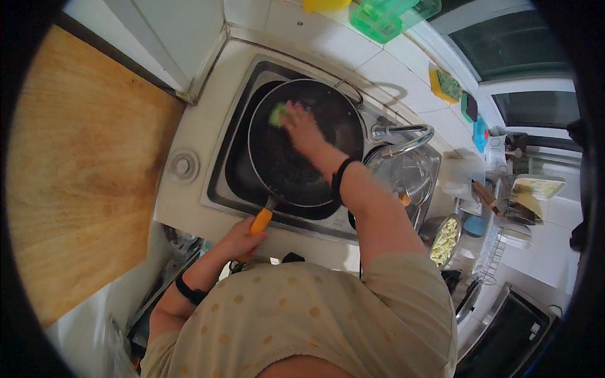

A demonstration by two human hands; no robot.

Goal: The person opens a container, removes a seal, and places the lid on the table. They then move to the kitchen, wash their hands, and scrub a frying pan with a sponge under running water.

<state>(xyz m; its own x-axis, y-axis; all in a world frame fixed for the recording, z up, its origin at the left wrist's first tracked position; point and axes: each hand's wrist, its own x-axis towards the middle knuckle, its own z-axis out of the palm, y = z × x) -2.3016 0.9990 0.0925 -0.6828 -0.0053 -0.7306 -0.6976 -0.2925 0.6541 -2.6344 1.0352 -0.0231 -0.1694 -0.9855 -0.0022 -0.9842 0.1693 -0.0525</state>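
Observation:
A large dark wok (302, 175) with an orange handle rests over the left basin of a stainless steel sink (236, 141). My left hand (243, 238) is closed around its handle, near the counter's front edge. Inside the wok, on its upper left part, my right hand (302, 127) lies on a green scrubbing sponge (278, 115); hand and sponge are blurred. The chrome faucet (406, 132) stands to the right of the wok, its spout over the right basin, where clear glass or plastic ware (401, 170) sits.
A metal bowl of pale chopped food (444, 241) stands right of the sink. Sponges (444, 86) and green plastic containers (378, 21) line the back ledge. A dish rack (491, 264) is at the far right, a wooden board (85, 175) at the left.

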